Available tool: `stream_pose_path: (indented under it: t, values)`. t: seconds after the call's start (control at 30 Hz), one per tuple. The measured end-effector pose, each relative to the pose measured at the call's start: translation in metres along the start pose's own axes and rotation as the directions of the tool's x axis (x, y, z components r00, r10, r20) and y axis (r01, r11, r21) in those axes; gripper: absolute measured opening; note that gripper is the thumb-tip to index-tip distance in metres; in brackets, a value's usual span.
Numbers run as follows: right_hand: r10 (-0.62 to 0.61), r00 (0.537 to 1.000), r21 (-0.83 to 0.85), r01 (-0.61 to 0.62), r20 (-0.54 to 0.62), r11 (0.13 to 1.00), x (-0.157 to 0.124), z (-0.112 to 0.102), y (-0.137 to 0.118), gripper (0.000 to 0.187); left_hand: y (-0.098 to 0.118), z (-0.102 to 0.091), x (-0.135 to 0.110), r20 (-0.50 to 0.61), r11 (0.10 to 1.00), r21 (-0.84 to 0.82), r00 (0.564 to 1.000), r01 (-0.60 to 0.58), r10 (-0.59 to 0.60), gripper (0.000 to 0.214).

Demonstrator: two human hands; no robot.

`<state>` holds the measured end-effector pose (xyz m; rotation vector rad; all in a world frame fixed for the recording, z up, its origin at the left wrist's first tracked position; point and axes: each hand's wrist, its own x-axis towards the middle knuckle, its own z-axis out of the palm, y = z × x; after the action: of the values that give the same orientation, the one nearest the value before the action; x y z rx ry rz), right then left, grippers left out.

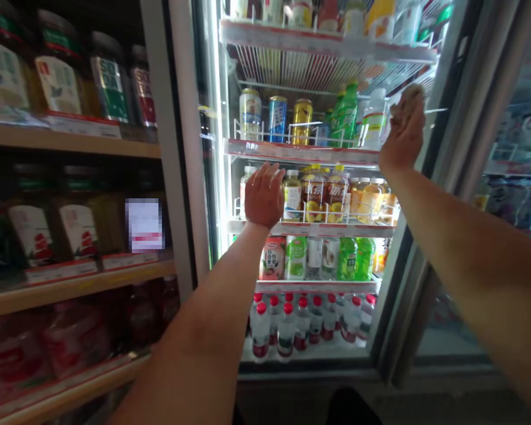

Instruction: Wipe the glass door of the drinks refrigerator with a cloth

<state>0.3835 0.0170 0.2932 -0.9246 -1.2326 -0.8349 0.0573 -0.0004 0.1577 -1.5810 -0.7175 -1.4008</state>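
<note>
My left hand (264,196) reaches into the open drinks fridge at the third shelf (318,228). Its back faces me and its fingers point up, loosely apart, in front of the tea bottles (318,192) and beside a white-capped bottle (246,180). Nothing shows in its grasp. My right hand (403,137) is raised at the right end of the can shelf (301,152). It is closed on a crumpled beige cloth (409,97), held near the inner side of the open glass door (451,147) and next to a clear bottle (372,121).
Cans (277,118) and green bottles (346,115) stand on the second shelf. Juice bottles (312,258) and red-capped water bottles (301,324) fill the lower shelves. Wooden shelves (71,288) with large jars (57,85) stand at the left. The fridge frame (181,147) separates them.
</note>
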Motion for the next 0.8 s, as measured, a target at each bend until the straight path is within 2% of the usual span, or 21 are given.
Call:
stream_pose_path:
  t: [0.13,0.2,0.37,0.53,0.63,0.8]
  values:
    - [0.161,0.987,-0.014,-0.161,0.013,0.987,0.008,0.004,-0.011,0.068,-0.001,0.001,-0.002,-0.006,1.000,-0.028,1.000,-0.009,0.008,0.043]
    - [0.172,0.985,-0.002,-0.172,0.021,0.985,0.011,0.007,-0.019,0.069,0.000,0.001,-0.003,-0.015,1.000,-0.014,1.000,-0.014,0.014,0.043]
    - [-0.037,0.997,0.042,0.035,0.066,0.999,-0.007,0.015,-0.049,0.063,0.005,-0.001,-0.003,0.016,0.998,0.043,0.999,0.050,-0.051,0.052]
    - [-0.118,0.978,0.092,0.104,0.172,0.990,-0.017,0.022,-0.088,0.061,0.009,-0.004,-0.001,0.124,0.988,0.096,0.984,0.120,-0.131,0.057]
    - [-0.188,0.956,0.169,0.152,0.225,0.974,-0.022,0.025,-0.114,0.059,0.009,-0.004,-0.003,0.134,0.984,0.142,0.983,0.110,-0.129,0.055]
    - [-0.369,0.891,0.284,0.293,0.266,0.913,-0.058,0.030,-0.141,0.050,0.011,-0.002,-0.008,0.071,0.973,0.181,0.985,0.143,-0.158,0.054]
